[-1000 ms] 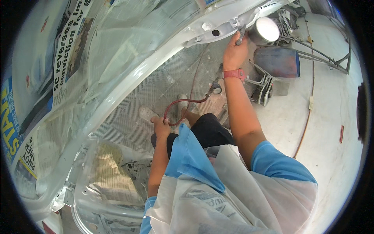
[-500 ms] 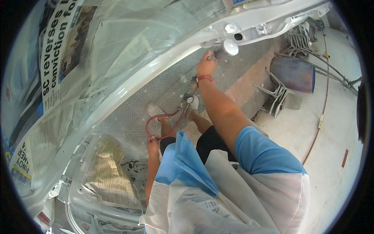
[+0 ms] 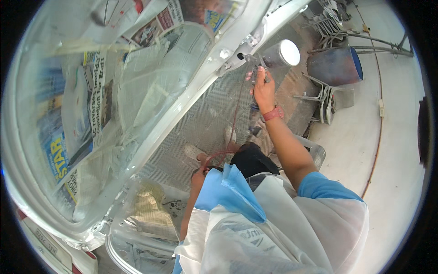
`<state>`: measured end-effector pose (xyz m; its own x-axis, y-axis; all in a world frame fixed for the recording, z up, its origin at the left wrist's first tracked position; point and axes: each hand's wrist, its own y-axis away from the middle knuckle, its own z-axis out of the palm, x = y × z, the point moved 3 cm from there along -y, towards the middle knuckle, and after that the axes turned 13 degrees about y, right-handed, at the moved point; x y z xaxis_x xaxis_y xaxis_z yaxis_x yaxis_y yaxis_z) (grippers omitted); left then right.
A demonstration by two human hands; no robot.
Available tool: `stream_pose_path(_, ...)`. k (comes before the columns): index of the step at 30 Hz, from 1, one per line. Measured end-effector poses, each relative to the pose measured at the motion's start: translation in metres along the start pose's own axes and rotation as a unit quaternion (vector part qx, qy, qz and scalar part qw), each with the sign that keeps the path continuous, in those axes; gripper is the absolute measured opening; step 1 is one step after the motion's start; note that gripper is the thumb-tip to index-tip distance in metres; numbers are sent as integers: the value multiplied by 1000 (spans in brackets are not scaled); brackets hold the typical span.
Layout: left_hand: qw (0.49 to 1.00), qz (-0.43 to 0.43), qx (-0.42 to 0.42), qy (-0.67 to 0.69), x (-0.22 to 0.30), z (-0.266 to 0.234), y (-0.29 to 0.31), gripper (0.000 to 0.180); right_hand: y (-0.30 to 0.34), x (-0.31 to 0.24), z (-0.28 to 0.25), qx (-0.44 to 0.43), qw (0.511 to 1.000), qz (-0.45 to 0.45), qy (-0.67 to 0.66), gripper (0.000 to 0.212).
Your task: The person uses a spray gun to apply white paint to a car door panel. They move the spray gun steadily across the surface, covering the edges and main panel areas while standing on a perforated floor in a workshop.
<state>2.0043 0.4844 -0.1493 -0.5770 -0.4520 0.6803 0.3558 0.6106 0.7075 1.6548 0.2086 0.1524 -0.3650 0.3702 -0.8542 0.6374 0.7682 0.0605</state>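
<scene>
My right hand (image 3: 264,93) is wrapped round the handle of a spray gun (image 3: 256,61), held out at arm's length. On the gun sits a paint cup with a white round lid (image 3: 289,52). Its nozzle end is close to the white car body frame (image 3: 175,114); a gap between them is hard to judge. Fittings (image 3: 254,121) hang beneath the grip. Down by my waist, my left hand (image 3: 198,177) is closed on a red air hose (image 3: 219,153), partly hidden by my blue-and-white clothing. Newspaper masking (image 3: 98,105) under clear film covers the opening beside the frame.
An open door panel (image 3: 114,228) with newspaper stands at lower left. My clogs (image 3: 195,151) are on the patterned floor (image 3: 205,114). To the right are a blue drum (image 3: 335,66), metal stands (image 3: 326,102) and a thin line (image 3: 378,150) along a white surface.
My view has shifted, bringing more of the masked opening into sight. The spray gun has moved along the frame and turned, so more of its body shows. My left hand still holds the hose.
</scene>
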Motion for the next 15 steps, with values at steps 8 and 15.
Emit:
stream_pose_path(8, 962, 14, -134, -239, 135, 41, -1, 36, -16, -56, -72, -21, 990, -79, 116, 57)
stream_pose_path(15, 957, 19, -165, -236, 158, 35, -4, 45, -4, -72, -76, -20, 956, -218, 196, 52)
